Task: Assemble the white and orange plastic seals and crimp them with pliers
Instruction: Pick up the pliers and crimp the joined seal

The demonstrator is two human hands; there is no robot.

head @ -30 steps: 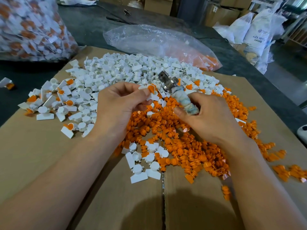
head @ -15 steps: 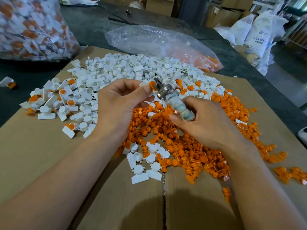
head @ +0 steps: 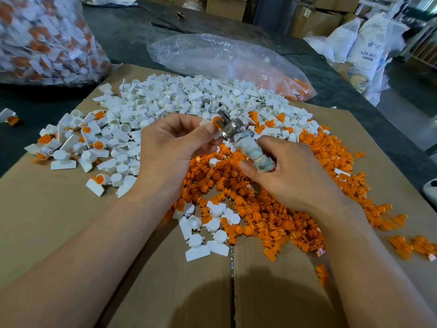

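My left hand [head: 175, 147] pinches a white and orange seal [head: 215, 121] between thumb and fingertips, above the piles. My right hand [head: 293, 176] grips the cloth-wrapped handles of the pliers [head: 250, 147]. The metal jaws [head: 227, 124] point up and left and close around the seal. A heap of white seal bodies [head: 179, 100] covers the far part of the cardboard [head: 47, 209]. A heap of orange inserts [head: 272, 209] lies under and right of my hands. Several white pieces [head: 205, 230] sit at the orange heap's near edge.
Assembled white and orange seals [head: 89, 143] lie scattered at the left. A full clear bag of seals [head: 42, 36] stands at the far left, and a nearly flat clear bag [head: 212, 58] lies behind the white heap. White sacks [head: 364, 48] and boxes stand beyond the dark table.
The pliers swung left and their jaws came onto the seal in my left hand. Both hands rose slightly and drew closer together.
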